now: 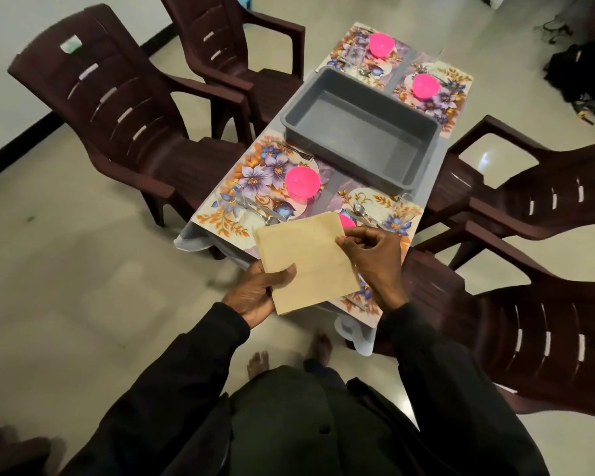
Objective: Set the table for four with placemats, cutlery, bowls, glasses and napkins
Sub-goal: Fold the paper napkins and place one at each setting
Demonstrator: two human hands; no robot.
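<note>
I hold a stack of beige napkins over the near end of the table. My left hand grips the stack's near left corner with the thumb on top. My right hand pinches its right edge. Four floral placemats lie on the table, the near left one with a pink bowl, a fork and cutlery. The near right placemat carries a spoon and a pink bowl mostly hidden by the napkins. Two more pink bowls sit on the far placemats.
A grey plastic tub stands in the middle of the table with nothing in it. Dark brown plastic chairs flank the table, two on the left and two on the right. A black bag lies on the floor far right.
</note>
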